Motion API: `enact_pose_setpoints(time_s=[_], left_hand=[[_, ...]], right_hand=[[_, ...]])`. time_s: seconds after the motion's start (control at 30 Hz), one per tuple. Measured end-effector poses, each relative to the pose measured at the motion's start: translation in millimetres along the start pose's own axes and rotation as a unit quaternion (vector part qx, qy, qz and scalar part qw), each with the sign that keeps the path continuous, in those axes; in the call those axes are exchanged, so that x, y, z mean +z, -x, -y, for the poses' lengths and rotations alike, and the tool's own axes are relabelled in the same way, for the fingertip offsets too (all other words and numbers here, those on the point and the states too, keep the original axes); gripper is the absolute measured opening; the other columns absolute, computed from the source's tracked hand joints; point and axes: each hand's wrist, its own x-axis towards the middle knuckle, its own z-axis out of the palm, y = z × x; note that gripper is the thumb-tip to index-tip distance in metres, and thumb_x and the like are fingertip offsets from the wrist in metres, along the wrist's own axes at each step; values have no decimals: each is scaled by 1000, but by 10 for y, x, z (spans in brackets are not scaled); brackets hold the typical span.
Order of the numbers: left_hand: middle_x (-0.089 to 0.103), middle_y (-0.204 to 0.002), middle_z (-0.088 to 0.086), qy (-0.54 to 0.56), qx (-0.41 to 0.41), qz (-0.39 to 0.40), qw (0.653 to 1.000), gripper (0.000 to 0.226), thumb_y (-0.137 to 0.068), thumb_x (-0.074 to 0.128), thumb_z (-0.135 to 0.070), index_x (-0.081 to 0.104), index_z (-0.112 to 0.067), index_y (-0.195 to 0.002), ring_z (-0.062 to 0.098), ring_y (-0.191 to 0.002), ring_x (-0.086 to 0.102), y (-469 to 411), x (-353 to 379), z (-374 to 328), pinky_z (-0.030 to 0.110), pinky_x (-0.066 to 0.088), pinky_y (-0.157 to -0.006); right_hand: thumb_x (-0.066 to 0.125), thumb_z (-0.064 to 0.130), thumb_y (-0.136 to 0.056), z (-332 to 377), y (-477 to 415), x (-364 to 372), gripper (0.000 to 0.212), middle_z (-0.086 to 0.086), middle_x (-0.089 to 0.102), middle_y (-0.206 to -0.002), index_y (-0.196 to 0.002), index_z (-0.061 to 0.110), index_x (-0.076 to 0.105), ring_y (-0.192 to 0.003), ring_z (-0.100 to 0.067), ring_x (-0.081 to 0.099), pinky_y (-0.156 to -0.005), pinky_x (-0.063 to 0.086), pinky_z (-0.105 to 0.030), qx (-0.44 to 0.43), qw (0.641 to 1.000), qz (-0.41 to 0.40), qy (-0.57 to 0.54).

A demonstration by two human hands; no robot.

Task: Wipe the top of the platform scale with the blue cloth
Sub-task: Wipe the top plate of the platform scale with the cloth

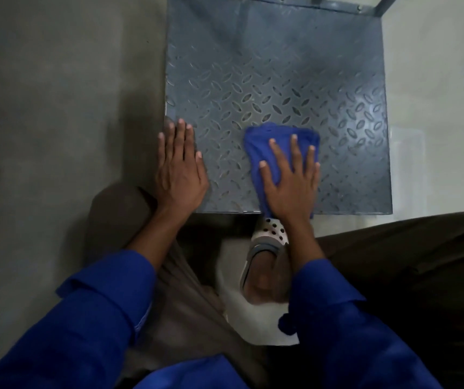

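Note:
The platform scale (pixel 267 80) is a grey metal plate with a raised diamond tread, lying low on the floor in front of me. A crumpled blue cloth (pixel 264 141) rests on its near middle part. My right hand (pixel 289 181) lies flat on the cloth with fingers spread, pressing it onto the plate near the front edge. My left hand (pixel 180 169) rests flat on the plate's near left corner, fingers together, holding nothing.
Grey concrete floor (pixel 57 108) lies to the left of the scale, pale floor (pixel 435 80) to the right. Metal frame posts (pixel 379 7) rise at the scale's far edge. My knees and a spotted sandal (pixel 273 231) sit just below the front edge.

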Motion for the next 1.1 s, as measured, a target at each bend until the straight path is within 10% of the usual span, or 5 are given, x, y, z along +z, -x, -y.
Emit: enact_pose_setpoints(time_s=[0.13,0.27,0.5,0.7,1.1], left_hand=[[25,-173,19,34,2,-11,999,58,-111,34,-24,31,2,-163,31,-164,17,40,37,-38,47,11,-134],[38,-166,24,92,-1,-52,994,53,-109,37,-19,43,7,-156,37,-158,32,1,92,29,48,20,-132],[42,-165,21,112,-3,-93,989,49,-109,41,-10,44,5,-155,34,-157,35,6,95,-2,47,23,-131],[53,-153,29,95,-35,-117,988,46,-101,50,-8,56,10,-143,40,-149,46,12,170,-35,48,30,-128],[56,-153,22,65,-153,-107,980,66,-90,35,-23,58,3,-146,36,-146,51,-98,180,-382,49,39,-124]], right_hand=[[32,62,-109,77,220,34,59,3,10,-178,-165,45,24,-164,-34,5,-129,14,-61,107,993,-38,17],[37,56,-109,625,389,203,57,5,12,-178,-164,43,28,-165,-32,2,-132,7,-55,-128,991,15,32],[37,67,-105,683,-666,117,59,9,21,-176,-161,48,34,-164,-30,11,-130,15,-56,-246,968,20,42],[34,68,-107,715,-1401,55,58,6,22,-175,-160,44,39,-164,-30,12,-131,16,-52,-484,867,66,99],[24,74,-103,1376,-2097,77,64,16,-4,-177,-163,55,12,-164,-25,-9,-131,2,-51,-545,816,147,125]])
